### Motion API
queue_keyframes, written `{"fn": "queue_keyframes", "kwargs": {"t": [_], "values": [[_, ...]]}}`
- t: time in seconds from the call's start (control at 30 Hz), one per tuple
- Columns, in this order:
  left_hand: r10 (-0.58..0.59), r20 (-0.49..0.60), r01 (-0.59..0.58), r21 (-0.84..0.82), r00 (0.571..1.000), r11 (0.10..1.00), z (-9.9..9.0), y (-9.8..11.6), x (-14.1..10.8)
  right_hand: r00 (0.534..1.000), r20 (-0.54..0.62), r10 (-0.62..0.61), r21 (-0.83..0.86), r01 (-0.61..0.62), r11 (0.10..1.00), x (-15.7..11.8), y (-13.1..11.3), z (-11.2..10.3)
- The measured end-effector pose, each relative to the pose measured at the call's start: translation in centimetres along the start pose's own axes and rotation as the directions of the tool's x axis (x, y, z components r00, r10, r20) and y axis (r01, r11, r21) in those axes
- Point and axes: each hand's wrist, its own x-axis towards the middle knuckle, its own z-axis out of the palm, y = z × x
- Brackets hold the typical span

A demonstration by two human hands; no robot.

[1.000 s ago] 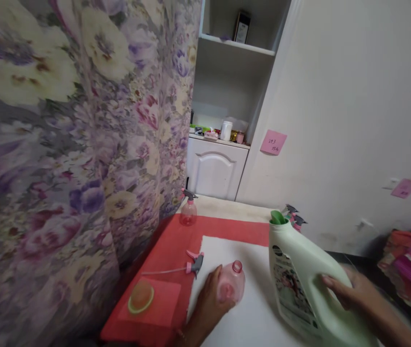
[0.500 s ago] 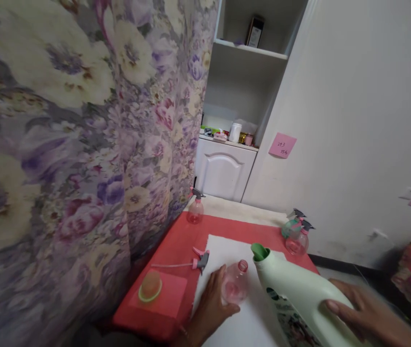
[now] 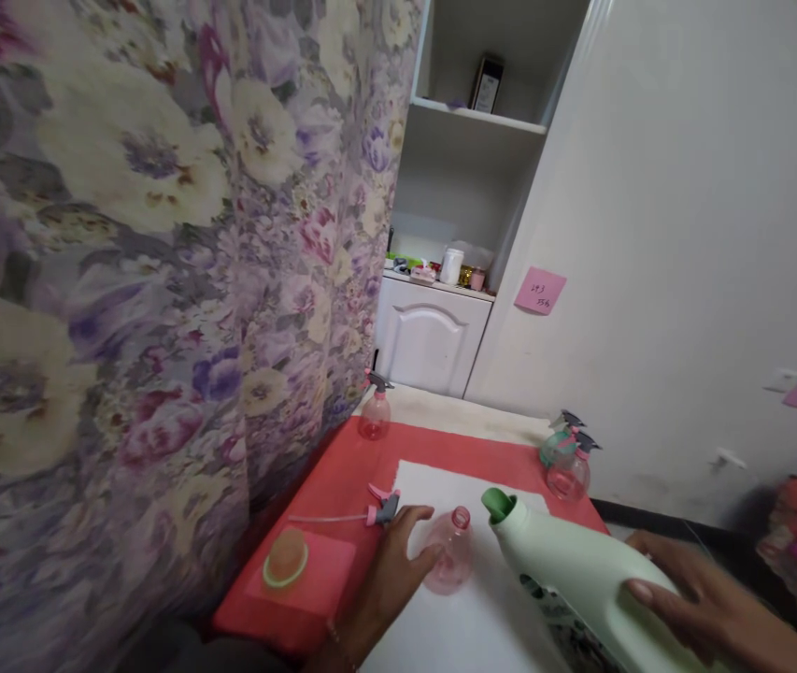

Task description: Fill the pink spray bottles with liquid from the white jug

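A clear pink spray bottle body [image 3: 450, 561] without its top stands upright on the white sheet [image 3: 440, 636]. My left hand [image 3: 398, 570] is at its left side, thumb and index finger apart in a C shape; the thumb tip overlaps the bottle, and whether it touches I cannot tell. My right hand [image 3: 678, 598] grips a large pale green detergent bottle [image 3: 580, 561], tilted so its green spout [image 3: 497, 505] points left, just right of the pink bottle's neck and apart from it. The grey and pink spray head [image 3: 385, 508] with its tube lies left on the red cloth [image 3: 334, 467].
A round orange item with a yellow-green rim [image 3: 286, 559] sits at the table's left. One pink spray bottle [image 3: 375, 411] stands at the back left. At the back right stand another pink spray bottle [image 3: 570, 475] and a green one [image 3: 553, 447]. A floral curtain [image 3: 160, 327] hangs left.
My left hand's fingers have loosened from around the pink bottle and now stand apart at its left side. The detergent bottle stays tilted in my right hand. The view has shifted slightly.
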Motion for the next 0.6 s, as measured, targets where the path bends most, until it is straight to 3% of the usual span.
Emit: {"fn": "queue_keyframes", "kwargs": {"t": [0.13, 0.27, 0.37, 0.53, 0.6], "values": [[0.019, 0.038, -0.017, -0.032, 0.999, 0.999, -0.8, 2.8, 1.9, 0.994, 0.103, 0.047, 0.000, -0.047, 0.999, 0.2, -0.8, -1.4], [0.037, 0.203, -0.030, -0.038, 0.978, 0.999, -1.1, 4.4, 4.1, 0.987, 0.154, 0.036, -0.018, -0.034, 0.999, 0.8, -1.3, -2.1], [0.053, 0.299, -0.029, -0.084, 0.953, 0.996, -0.9, 4.0, 5.1, 0.984, 0.175, 0.031, -0.071, -0.019, 0.997, 1.4, -1.9, -2.4], [0.045, 0.323, -0.006, -0.121, 0.945, 0.993, -0.2, 2.4, 5.1, 0.977, 0.204, -0.055, -0.129, 0.083, 0.988, 2.7, -3.3, -2.8], [0.019, 0.333, 0.026, -0.131, 0.943, 0.991, 0.0, 2.4, 4.9, 0.974, 0.226, -0.036, -0.135, 0.067, 0.989, 3.1, -3.6, -2.8]]}}
